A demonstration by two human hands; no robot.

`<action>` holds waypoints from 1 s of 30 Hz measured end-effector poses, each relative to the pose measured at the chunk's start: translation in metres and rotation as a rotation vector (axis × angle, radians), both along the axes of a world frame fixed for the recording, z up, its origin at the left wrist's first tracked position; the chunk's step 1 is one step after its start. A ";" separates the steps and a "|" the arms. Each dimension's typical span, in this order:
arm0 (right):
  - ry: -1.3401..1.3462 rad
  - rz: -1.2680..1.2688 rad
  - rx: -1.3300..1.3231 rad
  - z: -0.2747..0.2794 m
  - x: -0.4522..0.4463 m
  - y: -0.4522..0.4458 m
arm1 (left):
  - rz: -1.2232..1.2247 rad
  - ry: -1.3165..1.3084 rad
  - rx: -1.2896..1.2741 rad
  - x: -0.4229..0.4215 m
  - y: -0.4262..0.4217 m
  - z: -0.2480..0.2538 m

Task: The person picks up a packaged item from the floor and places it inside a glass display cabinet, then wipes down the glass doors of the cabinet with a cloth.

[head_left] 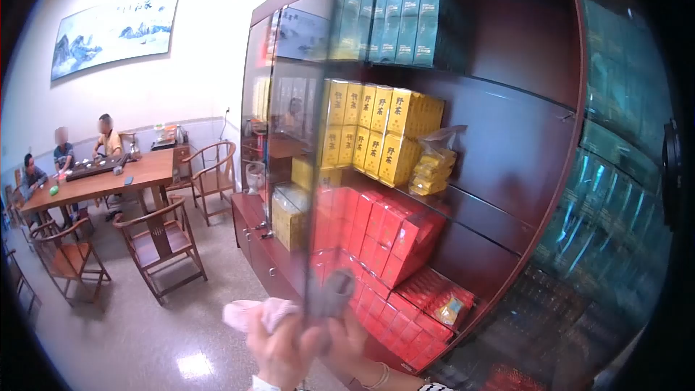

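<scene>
"One worry for us?"

"Our left hand (pixel 281 353) clutches a pink cloth (pixel 250 314) at six o'clock; we can't tell whether the blurred right hand (pixel 349 337) grips anything. Uneven pressure could swing the glass door (pixel 319 152), at twelve o'clock, toward the red boxes (pixel 384 228) at one."

"Our pose?"

"Left wrist (pixel 269 375) upright; right forearm (pixel 373 375) angled from five o'clock."

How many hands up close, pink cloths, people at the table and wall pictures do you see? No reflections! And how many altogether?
Left hand and right hand: 2
Pink cloth: 1
People at the table: 3
Wall picture: 1
Total: 7
</scene>
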State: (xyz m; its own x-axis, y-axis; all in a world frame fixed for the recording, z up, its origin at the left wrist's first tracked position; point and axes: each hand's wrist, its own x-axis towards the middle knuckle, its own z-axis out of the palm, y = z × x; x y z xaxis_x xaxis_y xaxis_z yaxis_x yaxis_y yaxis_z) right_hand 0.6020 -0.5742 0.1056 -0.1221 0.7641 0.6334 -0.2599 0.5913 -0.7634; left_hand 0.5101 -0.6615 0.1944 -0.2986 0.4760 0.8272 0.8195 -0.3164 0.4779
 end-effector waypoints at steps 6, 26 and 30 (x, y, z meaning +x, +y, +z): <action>0.091 -0.488 0.236 0.017 0.020 -0.034 | -0.416 -0.119 -0.103 -0.022 -0.008 -0.025; -0.502 -1.534 0.808 0.030 0.001 -0.029 | -0.532 -0.231 -0.159 -0.162 0.028 -0.100; -0.482 -1.512 0.734 0.033 -0.037 0.029 | -0.535 -0.201 -0.144 -0.183 0.074 -0.111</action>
